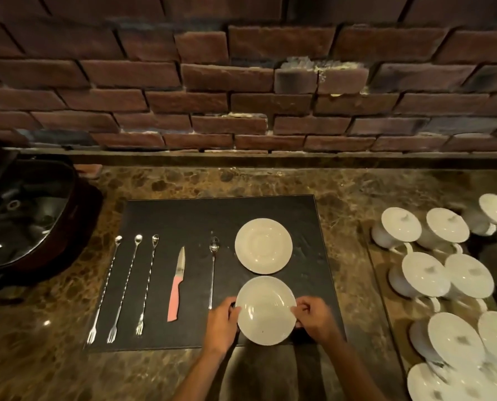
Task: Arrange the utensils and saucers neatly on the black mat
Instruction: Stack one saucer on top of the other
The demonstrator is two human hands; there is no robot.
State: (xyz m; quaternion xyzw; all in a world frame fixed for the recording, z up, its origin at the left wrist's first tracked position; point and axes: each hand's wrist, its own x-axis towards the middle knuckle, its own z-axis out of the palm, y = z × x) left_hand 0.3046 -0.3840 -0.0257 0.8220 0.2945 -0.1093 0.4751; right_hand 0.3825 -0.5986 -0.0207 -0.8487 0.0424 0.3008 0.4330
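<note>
My left hand point(222, 322) and right hand point(314, 318) hold the near saucer point(266, 309) by its sides on the black mat point(183, 215), just below the far saucer point(263, 246), so I think I am almost done.

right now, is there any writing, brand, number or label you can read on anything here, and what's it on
No readable text anywhere in this view.
Lidded white cups: faint grey marks on the lids, too blurred to tell whether they are writing.
Pink-handled knife: no marking legible on blade or handle.
Near saucer, held by the left hand and right hand, and far saucer: plain.
Black mat: no label seen.
</note>
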